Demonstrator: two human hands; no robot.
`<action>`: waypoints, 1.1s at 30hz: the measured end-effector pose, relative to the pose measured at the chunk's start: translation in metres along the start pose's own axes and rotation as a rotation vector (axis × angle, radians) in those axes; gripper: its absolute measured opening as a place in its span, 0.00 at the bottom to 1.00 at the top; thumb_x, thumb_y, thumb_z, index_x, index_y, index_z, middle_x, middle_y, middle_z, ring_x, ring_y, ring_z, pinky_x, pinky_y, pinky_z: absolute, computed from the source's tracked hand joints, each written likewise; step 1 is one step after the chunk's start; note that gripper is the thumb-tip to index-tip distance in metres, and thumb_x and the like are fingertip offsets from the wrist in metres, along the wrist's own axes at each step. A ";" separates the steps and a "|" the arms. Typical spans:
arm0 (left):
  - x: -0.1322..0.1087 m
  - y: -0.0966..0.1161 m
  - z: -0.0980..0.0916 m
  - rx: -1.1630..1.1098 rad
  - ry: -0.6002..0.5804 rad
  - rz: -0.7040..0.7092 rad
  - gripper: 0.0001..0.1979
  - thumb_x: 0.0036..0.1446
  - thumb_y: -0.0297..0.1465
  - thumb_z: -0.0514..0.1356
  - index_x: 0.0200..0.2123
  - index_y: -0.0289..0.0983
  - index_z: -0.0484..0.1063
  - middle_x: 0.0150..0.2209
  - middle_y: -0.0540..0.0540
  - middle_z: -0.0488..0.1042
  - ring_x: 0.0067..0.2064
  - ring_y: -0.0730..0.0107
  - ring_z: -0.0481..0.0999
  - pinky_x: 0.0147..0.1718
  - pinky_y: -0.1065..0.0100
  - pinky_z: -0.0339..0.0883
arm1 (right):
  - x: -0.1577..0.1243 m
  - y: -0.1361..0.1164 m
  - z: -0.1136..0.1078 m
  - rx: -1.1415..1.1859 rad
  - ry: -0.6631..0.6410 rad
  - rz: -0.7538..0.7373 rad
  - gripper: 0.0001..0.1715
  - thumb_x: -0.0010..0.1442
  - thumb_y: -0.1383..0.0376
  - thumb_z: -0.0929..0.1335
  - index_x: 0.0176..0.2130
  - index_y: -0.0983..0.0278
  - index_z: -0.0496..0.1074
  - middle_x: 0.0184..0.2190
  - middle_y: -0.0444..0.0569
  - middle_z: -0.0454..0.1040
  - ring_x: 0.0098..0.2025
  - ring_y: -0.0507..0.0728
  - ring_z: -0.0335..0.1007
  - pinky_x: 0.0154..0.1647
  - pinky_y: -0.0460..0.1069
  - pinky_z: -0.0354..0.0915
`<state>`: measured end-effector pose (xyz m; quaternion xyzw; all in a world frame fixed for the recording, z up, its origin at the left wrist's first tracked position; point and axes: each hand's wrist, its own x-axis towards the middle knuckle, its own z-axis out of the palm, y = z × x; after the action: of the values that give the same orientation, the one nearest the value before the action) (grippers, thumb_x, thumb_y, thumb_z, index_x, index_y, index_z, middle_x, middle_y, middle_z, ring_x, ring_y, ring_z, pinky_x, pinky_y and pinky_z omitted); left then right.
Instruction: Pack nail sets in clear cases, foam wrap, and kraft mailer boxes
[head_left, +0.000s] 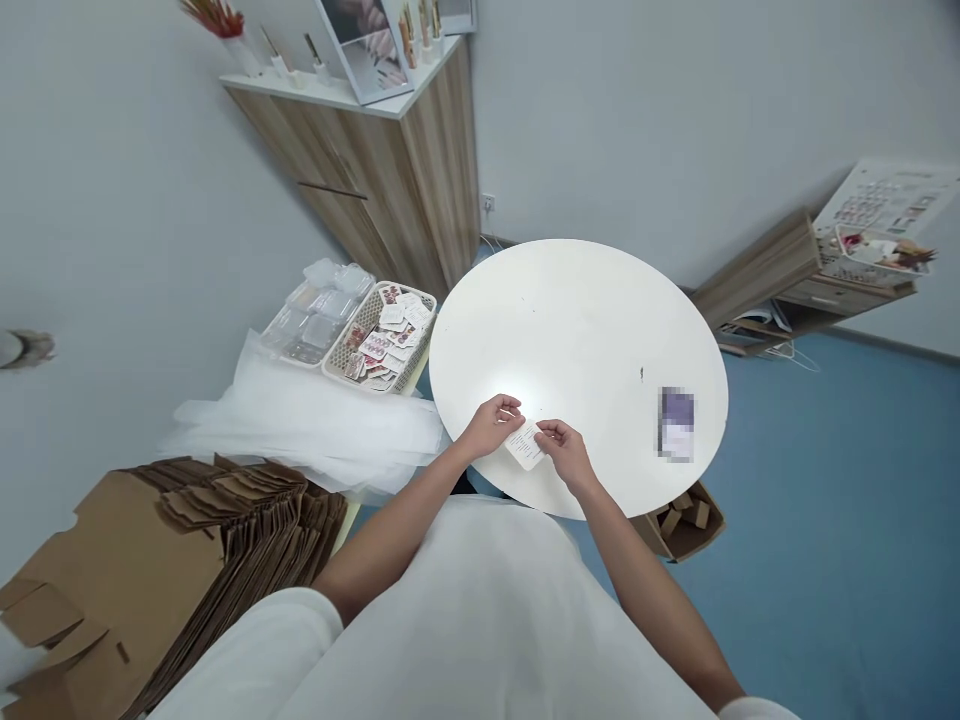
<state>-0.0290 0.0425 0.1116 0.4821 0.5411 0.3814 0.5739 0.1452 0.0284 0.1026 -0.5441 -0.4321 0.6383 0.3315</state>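
A small white card with printed lines (525, 445) lies at the near edge of the round white table (577, 320). My left hand (493, 422) pinches its left side with curled fingers. My right hand (564, 450) grips its right side, fingers closed on the edge. Both hands hold the card just above or on the tabletop; I cannot tell which.
A purple and white object (676, 424) rests on the table's right side. Left of the table stand a basket of small packets (386, 338), a clear tray (319, 312), white plastic film (300, 420) and stacked flat cardboard boxes (172, 560). An open carton (681, 520) sits on the floor.
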 end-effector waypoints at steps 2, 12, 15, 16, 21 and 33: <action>-0.009 -0.003 0.006 0.010 0.023 -0.032 0.14 0.47 0.35 0.61 0.39 0.37 0.69 0.34 0.46 0.71 0.32 0.73 0.71 0.34 0.68 0.65 | -0.006 0.005 -0.008 0.075 0.073 -0.020 0.18 0.46 0.56 0.69 0.36 0.62 0.69 0.31 0.47 0.71 0.31 0.54 0.68 0.34 0.51 0.65; -0.030 -0.005 0.008 0.022 0.006 -0.065 0.08 0.48 0.34 0.59 0.31 0.36 0.71 0.28 0.48 0.71 0.30 0.73 0.70 0.34 0.68 0.64 | -0.019 0.013 -0.002 0.167 0.048 -0.058 0.16 0.46 0.56 0.69 0.32 0.61 0.64 0.32 0.45 0.70 0.32 0.53 0.68 0.35 0.51 0.64; -0.026 0.000 0.004 0.046 0.001 -0.035 0.08 0.47 0.34 0.60 0.30 0.37 0.71 0.28 0.48 0.71 0.31 0.73 0.69 0.34 0.69 0.64 | -0.016 0.010 0.001 0.100 0.074 -0.097 0.14 0.48 0.56 0.68 0.31 0.61 0.64 0.32 0.46 0.69 0.33 0.54 0.67 0.35 0.50 0.63; -0.025 0.000 0.002 0.045 -0.001 -0.026 0.08 0.47 0.34 0.60 0.30 0.37 0.71 0.29 0.48 0.71 0.32 0.73 0.69 0.35 0.69 0.64 | -0.015 0.010 0.001 0.067 0.093 -0.116 0.13 0.48 0.56 0.67 0.31 0.61 0.64 0.32 0.46 0.69 0.34 0.54 0.66 0.35 0.50 0.62; -0.024 -0.002 -0.003 -0.010 0.027 -0.019 0.07 0.46 0.33 0.61 0.30 0.37 0.71 0.34 0.46 0.71 0.39 0.69 0.70 0.40 0.66 0.64 | -0.007 0.009 0.007 -0.071 0.203 -0.192 0.10 0.50 0.57 0.65 0.31 0.61 0.66 0.36 0.47 0.69 0.37 0.55 0.65 0.37 0.51 0.61; -0.016 0.002 -0.016 -0.482 -0.072 -0.369 0.17 0.45 0.34 0.63 0.40 0.38 0.65 0.33 0.47 0.71 0.32 0.74 0.73 0.40 0.61 0.68 | -0.008 0.014 0.018 -0.152 0.360 -0.416 0.04 0.52 0.66 0.62 0.28 0.60 0.65 0.39 0.49 0.69 0.45 0.57 0.65 0.44 0.55 0.62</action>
<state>-0.0463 0.0303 0.1180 0.2387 0.4929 0.3707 0.7501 0.1300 0.0123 0.0940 -0.5716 -0.5153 0.4155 0.4848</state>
